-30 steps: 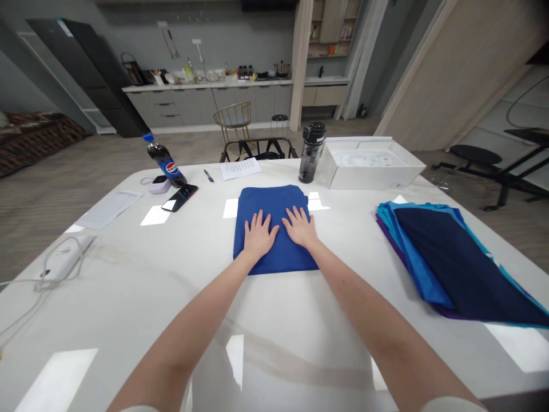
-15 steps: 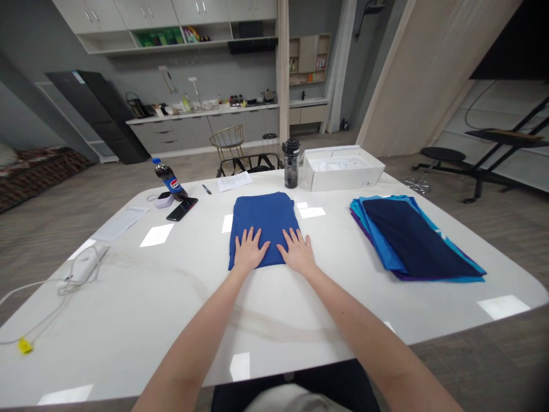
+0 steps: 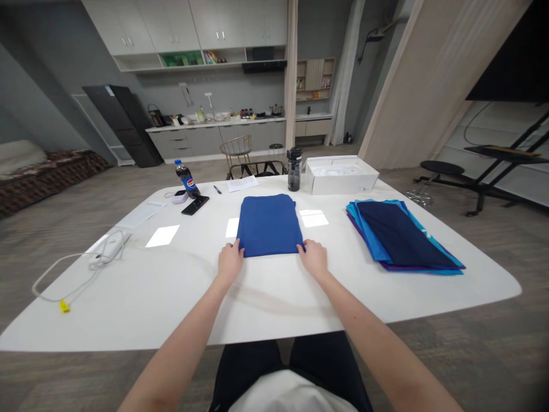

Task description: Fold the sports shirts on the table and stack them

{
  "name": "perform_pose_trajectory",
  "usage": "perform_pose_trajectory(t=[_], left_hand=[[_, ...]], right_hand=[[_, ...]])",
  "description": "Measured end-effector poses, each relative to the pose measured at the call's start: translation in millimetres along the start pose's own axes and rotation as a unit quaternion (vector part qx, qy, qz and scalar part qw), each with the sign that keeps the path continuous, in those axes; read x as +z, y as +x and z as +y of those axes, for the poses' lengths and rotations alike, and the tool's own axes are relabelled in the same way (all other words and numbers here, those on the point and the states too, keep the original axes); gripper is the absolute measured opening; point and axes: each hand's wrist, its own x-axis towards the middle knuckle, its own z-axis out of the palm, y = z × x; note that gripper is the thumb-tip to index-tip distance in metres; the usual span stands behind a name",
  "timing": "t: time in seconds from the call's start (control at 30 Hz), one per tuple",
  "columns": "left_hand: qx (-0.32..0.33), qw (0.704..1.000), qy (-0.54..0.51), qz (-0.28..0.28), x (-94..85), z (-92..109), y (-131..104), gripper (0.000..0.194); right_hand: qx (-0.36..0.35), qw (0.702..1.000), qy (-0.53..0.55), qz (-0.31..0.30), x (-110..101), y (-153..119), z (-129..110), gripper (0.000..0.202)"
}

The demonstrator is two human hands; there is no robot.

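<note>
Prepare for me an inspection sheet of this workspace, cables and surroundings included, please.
Surface: white table, showing light reflections
Cloths: folded blue cloth flat at centre; cloth stack at right, navy on top
Clutter: cola bottle, phone, pen, papers, tumbler, open white box
Grips: left grip and right grip touch the blue cloth's near corners
Cables: white cable over white device at left, looping past the table edge
Surroundings: kitchen counter, fridge, round stool

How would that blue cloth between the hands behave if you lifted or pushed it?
The blue cloth would probably sag, as its far edge looks soft and slightly uneven. It is likely light, lying thin and flat. Pushed, it might slide, since the table looks smooth and glossy.
</note>
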Motion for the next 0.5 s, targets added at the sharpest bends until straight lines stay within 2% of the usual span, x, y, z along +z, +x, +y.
perform_pose_trajectory(t=[0.07, 0.23, 0.5], left_hand=[[-0.012, 0.999, 0.014, -0.036, -4.8, -2, -5, 0.041], [0.037, 0.996, -0.004, -0.085, -11.2, -3, -22, 0.037], [0.091, 0.985, -0.068, -0.132, -24.7, -22, -91, 0.030]], right_hand=[[-0.003, 0.999, -0.023, -0.023, -5, -4, -5, 0.035], [-0.018, 0.995, -0.053, -0.082, -22, -16, -9, 0.033], [-0.035, 0.986, -0.074, -0.145, -47, -79, 18, 0.032]])
